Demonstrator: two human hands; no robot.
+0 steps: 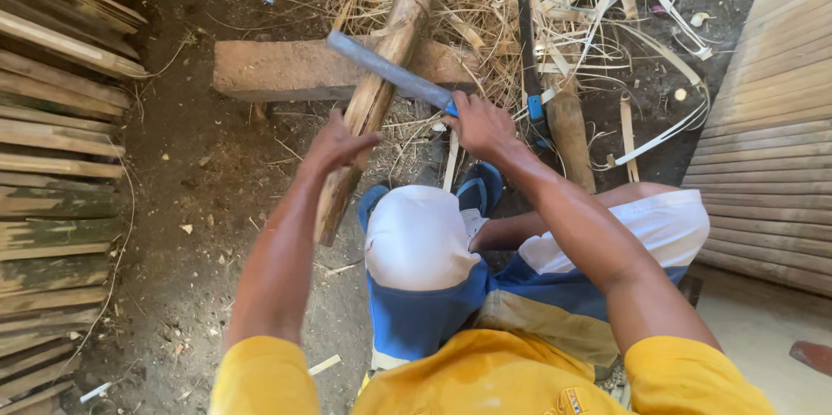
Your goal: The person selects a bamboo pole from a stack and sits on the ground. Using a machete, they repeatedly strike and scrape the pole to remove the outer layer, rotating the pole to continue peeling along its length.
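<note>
left side: stacked bamboo slats wall off the edge; a strip of bare dirt floor beside them lies open.
ahead: a wooden block lies crosswise, with the bamboo pole leaning over it.
far ground: a tangle of bamboo shavings covers the soil.
right side: a bamboo slat panel closes it off.
centre: the person's knees fill the near space.
beside right hand: a second blade lies in the shavings.

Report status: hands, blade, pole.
Left hand gripping bamboo pole. Right hand shut on big knife, blade laid across pole over stone block. Shavings piled behind; second knife nearby.
</note>
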